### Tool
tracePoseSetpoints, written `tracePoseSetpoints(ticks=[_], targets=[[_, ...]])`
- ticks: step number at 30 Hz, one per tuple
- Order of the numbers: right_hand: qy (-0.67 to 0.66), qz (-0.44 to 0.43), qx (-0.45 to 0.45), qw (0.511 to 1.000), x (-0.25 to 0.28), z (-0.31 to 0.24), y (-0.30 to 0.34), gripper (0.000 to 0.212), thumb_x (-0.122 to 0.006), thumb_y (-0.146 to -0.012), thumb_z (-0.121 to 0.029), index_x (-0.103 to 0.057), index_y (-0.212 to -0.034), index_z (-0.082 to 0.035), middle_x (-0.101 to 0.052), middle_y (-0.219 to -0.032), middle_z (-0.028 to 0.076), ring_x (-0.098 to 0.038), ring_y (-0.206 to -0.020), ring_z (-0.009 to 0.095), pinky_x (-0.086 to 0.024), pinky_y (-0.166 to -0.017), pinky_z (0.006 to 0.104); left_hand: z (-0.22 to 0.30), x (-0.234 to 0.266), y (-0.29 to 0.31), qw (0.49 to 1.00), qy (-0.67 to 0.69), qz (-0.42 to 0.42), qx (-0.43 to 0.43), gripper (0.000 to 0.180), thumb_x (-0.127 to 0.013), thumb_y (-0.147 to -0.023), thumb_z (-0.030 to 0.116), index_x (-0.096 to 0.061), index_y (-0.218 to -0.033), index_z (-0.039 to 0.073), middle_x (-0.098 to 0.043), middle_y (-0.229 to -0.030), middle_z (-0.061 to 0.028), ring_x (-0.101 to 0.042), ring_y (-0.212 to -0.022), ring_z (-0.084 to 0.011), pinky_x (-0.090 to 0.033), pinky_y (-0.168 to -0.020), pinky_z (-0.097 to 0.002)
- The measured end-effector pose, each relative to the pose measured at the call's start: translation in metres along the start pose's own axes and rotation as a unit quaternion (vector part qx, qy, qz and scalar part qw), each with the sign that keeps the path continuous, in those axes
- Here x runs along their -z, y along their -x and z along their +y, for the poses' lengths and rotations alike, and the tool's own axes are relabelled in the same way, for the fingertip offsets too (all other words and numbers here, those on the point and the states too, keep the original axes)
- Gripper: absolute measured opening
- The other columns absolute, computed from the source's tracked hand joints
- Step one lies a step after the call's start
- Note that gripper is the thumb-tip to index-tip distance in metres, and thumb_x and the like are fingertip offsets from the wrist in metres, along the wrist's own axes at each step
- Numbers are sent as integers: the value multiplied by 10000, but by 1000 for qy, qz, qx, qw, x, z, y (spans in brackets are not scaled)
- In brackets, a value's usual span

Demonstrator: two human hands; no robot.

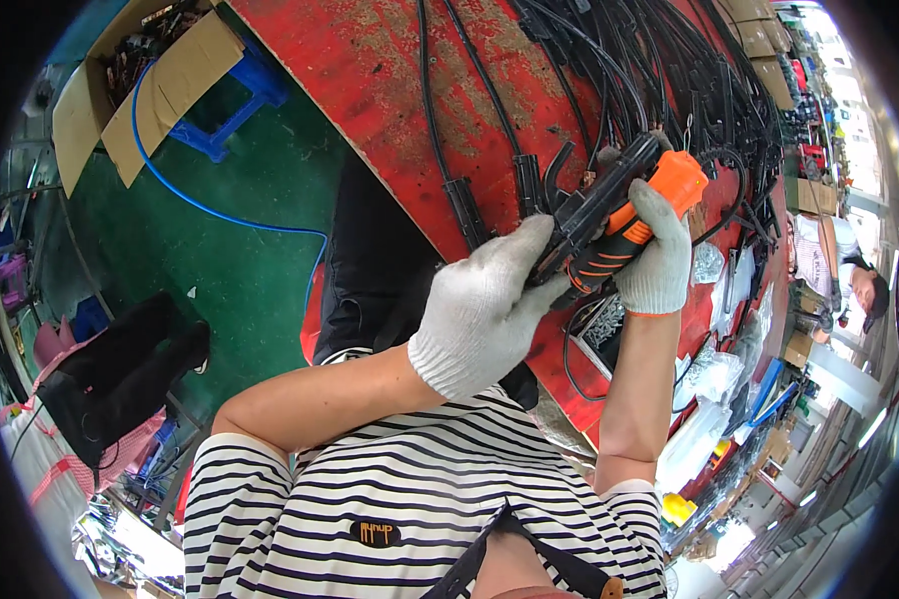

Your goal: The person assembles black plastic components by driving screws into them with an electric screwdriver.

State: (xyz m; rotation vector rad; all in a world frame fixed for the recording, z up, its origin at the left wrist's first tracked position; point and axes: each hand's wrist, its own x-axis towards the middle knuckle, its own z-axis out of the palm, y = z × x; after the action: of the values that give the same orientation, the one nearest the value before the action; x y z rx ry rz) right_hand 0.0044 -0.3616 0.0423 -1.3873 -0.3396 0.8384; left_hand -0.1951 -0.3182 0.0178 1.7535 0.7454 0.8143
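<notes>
My left hand (489,309), in a white knit glove, is closed around a long black plastic housing (601,205) held tilted above the red table. My right hand (659,255), gloved the same way, wraps an orange-and-black tool (681,178) that looks like a power screwdriver, lying alongside the housing. A thin wire loop stands at the tool's orange end; its other end is hidden by the left glove. Two similar black housings with cables, one a cable-ended housing (462,210), rest on the table just beyond my left hand.
The worn red table (370,70) carries a tangle of black cables (689,80) at the far right. A tray of small metal pieces (599,324) and clear plastic bags (704,384) lie near my right forearm. Left are a cardboard box (170,100), blue stool (235,110) and blue hose (225,218).
</notes>
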Motion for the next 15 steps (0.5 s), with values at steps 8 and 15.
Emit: tracePoseSetpoints(ticks=[8, 15], targets=[[-6, 12, 14, 1000, -1, -4, 3, 469, -646, -884, -53, -593, -1349, -46, -738, -1159, 177, -741, -903, 242, -630, -747, 348, -2, 12, 0, 995, 28, -67, 61, 499, -807, -866, 61, -632, -1323, -37, -740, -926, -198, -764, -786, -261, -606, -708, -356], [8, -56, -5, 998, 5, -20, 2, 454, -667, -905, -68, -587, -1349, -14, -746, -1119, 141, -736, -848, 213, -616, -719, 331, 4, 19, -17, 908, 219, -202, 295, 391, -719, -981, 76, -622, -1326, -82, -747, -909, -99, -730, -770, -135, -617, -689, -288]])
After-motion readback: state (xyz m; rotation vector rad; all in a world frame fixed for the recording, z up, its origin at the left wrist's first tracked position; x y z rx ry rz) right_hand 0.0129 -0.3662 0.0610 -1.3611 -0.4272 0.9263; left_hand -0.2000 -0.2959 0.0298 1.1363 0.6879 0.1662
